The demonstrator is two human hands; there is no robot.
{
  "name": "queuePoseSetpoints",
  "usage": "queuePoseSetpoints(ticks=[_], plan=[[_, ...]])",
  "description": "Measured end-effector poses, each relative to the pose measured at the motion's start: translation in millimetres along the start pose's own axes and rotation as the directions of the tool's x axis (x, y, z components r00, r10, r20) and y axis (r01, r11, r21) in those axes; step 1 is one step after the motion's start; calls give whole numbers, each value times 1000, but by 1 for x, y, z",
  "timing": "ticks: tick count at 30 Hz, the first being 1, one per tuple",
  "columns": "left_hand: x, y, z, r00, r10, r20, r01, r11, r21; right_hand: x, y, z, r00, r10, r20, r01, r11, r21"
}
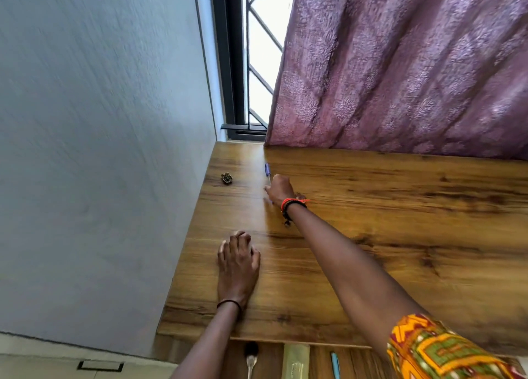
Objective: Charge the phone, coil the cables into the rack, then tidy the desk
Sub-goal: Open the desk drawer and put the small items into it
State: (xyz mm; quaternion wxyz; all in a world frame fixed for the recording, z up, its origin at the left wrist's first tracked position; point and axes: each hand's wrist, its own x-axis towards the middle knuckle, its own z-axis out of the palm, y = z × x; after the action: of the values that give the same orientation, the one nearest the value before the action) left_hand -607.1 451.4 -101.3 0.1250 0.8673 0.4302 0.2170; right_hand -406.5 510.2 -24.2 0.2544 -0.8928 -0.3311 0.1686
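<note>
The right hand (280, 188) is stretched across the desk (400, 236), its fingers curled over a blue pen (267, 169) that is laid near the far edge. The left hand (238, 261) is rested on the desk nearer the body, loosely curled, with nothing held. A small brown trinket (227, 178) is seen beside the wall (100, 150).

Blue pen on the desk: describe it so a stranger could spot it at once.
On the wooden desk, look below the purple curtain's left edge. The blue pen lies at the right hand, slim and straight, unlike the round brown lump leftward.
</note>
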Motion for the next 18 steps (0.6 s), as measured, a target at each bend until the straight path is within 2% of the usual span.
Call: queuePoseSetpoints(ticks=[5, 10, 14, 16, 18], plan=[[0, -1, 0, 1000, 3, 11, -3, 1000, 1, 0, 2, 15, 999, -24, -28, 22, 998, -54], [0, 2, -5, 1000, -3, 2, 3, 1000, -23, -11, 3, 2, 999, 16, 43, -18, 999, 51], [1, 2, -6, 1000, 0, 7, 1, 998, -58, -43, 14, -11, 996, 52, 78, -71, 963, 261], [1, 2, -6, 1000, -2, 21, 4, 996, -85, -72, 22, -23, 989, 48, 143, -108, 887, 448], [0, 2, -6, 1000, 3, 17, -2, 996, -89, -107, 34, -42, 987, 13, 160, -98, 835, 541]])
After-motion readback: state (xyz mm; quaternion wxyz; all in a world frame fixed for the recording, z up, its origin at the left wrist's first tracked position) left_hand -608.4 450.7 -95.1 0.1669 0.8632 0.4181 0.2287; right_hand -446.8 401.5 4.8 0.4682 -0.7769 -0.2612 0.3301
